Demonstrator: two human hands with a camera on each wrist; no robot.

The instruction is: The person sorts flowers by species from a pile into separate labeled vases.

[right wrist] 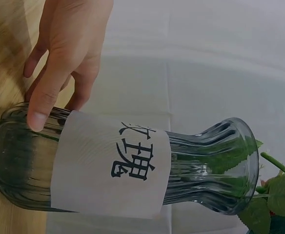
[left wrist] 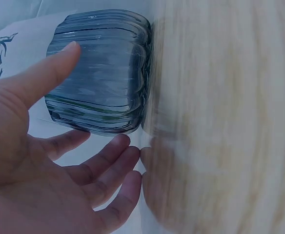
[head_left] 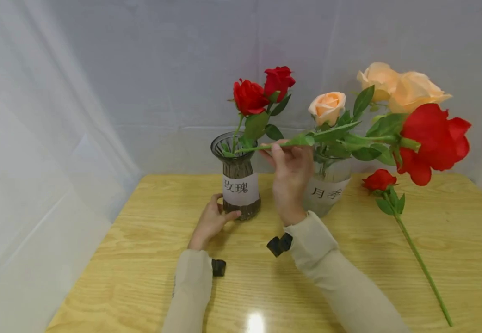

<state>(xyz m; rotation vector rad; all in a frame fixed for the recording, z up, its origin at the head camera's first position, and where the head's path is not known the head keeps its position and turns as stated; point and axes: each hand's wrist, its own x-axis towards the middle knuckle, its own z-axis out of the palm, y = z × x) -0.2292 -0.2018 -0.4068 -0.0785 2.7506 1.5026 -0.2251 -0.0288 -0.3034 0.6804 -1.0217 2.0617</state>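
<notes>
My left hand (head_left: 211, 223) holds the base of a dark ribbed glass vase (head_left: 237, 167), its thumb on the front and its fingers round the left side. The vase stands upright, with a white label reading 玫瑰 and two red roses (head_left: 250, 97) in it. At the vase's mouth, my right hand (head_left: 293, 178) pinches the green stem of a large red flower (head_left: 434, 138). That flower lies nearly level, its head off to the right. In the right wrist view, the cut stem end (right wrist: 274, 162) appears just beyond the vase rim.
Right of the dark vase stands a clear glass vase (head_left: 328, 171) labelled 月季, holding peach roses (head_left: 328, 107); my right hand partly covers it. A single red rose (head_left: 380, 180) lies on the wooden table (head_left: 141, 277) at the right. White cloth hangs behind.
</notes>
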